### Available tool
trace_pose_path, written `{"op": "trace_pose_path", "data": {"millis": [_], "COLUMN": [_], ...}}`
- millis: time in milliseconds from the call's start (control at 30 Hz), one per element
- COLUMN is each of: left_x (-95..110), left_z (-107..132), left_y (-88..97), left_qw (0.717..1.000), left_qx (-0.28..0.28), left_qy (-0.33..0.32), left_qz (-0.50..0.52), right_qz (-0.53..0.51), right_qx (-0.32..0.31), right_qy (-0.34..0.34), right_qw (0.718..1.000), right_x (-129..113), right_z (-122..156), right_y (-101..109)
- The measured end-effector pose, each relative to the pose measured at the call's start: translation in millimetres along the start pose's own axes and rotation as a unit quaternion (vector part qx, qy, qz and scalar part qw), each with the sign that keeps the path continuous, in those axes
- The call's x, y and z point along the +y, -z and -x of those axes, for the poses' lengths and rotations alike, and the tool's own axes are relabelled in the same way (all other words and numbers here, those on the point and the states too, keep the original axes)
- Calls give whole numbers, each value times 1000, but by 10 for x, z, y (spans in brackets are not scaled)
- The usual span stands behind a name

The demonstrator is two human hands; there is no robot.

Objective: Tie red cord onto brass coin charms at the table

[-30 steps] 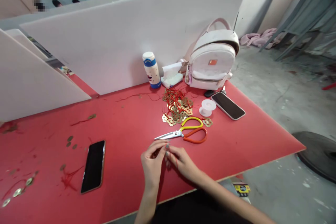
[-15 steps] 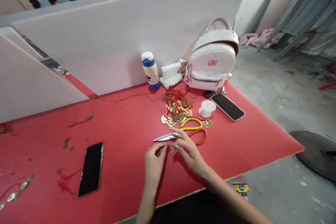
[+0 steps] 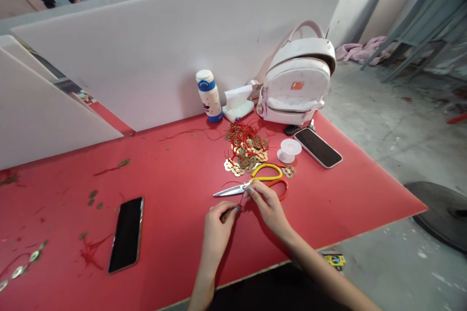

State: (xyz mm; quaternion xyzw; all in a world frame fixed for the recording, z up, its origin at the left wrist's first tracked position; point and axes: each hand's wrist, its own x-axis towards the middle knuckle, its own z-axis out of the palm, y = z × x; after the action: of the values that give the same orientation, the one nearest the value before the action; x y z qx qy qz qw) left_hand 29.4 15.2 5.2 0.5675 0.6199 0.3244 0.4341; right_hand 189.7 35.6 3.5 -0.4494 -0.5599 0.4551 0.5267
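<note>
My left hand (image 3: 218, 226) rests on the red table (image 3: 175, 233) with its fingers pinched on a small coin and red string piece. My right hand (image 3: 268, 204) is beside it, fingers pinched on the red thread, a loop of thread hanging by its palm. Just beyond my fingers lie scissors (image 3: 251, 185) with one yellow and one orange handle, blades pointing left. Behind them sits a pile of brass coins tied with red cord (image 3: 246, 148).
A black phone (image 3: 127, 233) lies left of my hands, another phone (image 3: 318, 147) and a white spool (image 3: 289, 149) at the right. A white backpack (image 3: 297, 85), tissue pack (image 3: 239, 103) and bottle (image 3: 208, 95) stand by the white partition. Loose coins (image 3: 22, 267) lie far left.
Both hands have moved slightly away from me toward the scissors. My right hand has lifted and drawn the red thread up and to the right.
</note>
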Motion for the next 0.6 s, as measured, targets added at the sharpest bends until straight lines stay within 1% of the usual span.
{"op": "trace_pose_path", "data": {"millis": [100,200,267,433,600], "left_x": [-3,4,21,67,40], "left_z": [-2,2,5,8,6], "left_y": [-7,-1,14,50,67], "left_qw": [1000,999,998,997,996], "left_qx": [10,37,44,31,37], "left_qy": [-12,-31,-46,-70,-79], "left_qz": [-2,19,25,19,8], "right_qz": [17,78,115,96,103], "right_qx": [-10,-19,-34,-95,-96], "right_qy": [12,41,49,57,58], "right_qw": [1000,996,992,989,988], "right_x": [17,38,60,115,122], "right_z": [-8,-37,-59,-77,-78], "right_y": [23,81,122,147,112]}}
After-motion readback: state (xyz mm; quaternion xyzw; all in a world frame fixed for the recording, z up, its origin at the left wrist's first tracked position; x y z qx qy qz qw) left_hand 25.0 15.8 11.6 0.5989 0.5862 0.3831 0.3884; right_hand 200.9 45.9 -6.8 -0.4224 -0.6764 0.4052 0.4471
